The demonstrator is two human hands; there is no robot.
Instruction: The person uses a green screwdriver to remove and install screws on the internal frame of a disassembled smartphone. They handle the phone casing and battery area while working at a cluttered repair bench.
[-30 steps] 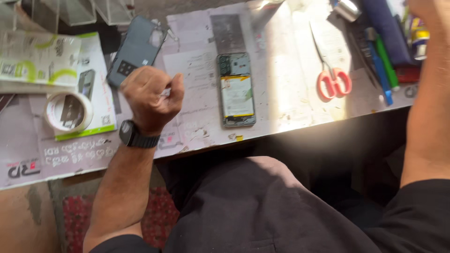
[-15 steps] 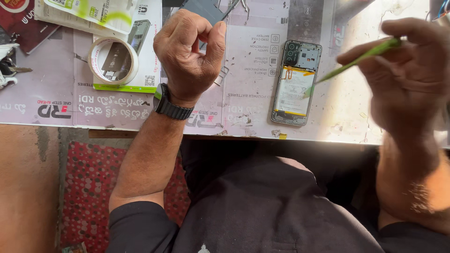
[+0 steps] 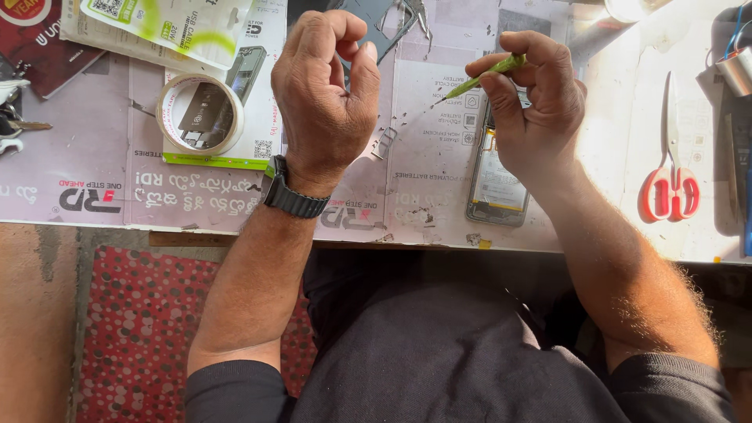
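Note:
My left hand (image 3: pixel 325 94) hovers above the paper-covered bench (image 3: pixel 102 180) with its fingers curled into a loose fist. Nothing shows inside it. A dark watch (image 3: pixel 294 196) sits on that wrist. My right hand (image 3: pixel 540 110) pinches a thin green tool (image 3: pixel 486 74) whose tip points left toward the left hand. Under the right hand lies an opened phone (image 3: pixel 495 188), its battery and insides showing, partly hidden by the palm. The phone's dark grey back cover (image 3: pixel 376 19) lies behind the left hand.
A tape roll (image 3: pixel 200 113) rests on a green-edged package at the left, with another green and white package (image 3: pixel 172 23) beyond it. Keys (image 3: pixel 12 125) lie at the far left edge. Red-handled scissors (image 3: pixel 670 184) lie at the right. The bench's front edge runs just below the phone.
My right hand has carried the green tool leftward over the opened phone, closer to my left hand. The left hand stays raised and curled. The view has shifted slightly.

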